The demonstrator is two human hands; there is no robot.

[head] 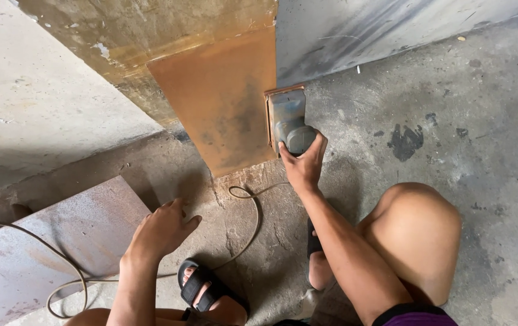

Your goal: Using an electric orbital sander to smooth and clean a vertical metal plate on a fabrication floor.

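Note:
My right hand [303, 162] grips the grey body of an electric sander [288, 121], whose flat pad presses against the right edge of a rusty brown upright metal panel [220, 96]. The panel stands on the concrete floor, and a grey metal sheet [361, 30] meets it at the right. My left hand [163, 228] hovers open, fingers spread, above the floor beside a flat rusty metal plate [41, 253] at the lower left. I am crouching, with my right knee [419, 223] bent beside the arm.
The sander's beige power cord [253, 223] loops over the cracked concrete floor and runs left across the flat plate. My foot in a black sandal [207, 291] rests below the left hand. A pale concrete wall [29, 102] stands at the left. Dark stains [405, 142] mark the floor at right.

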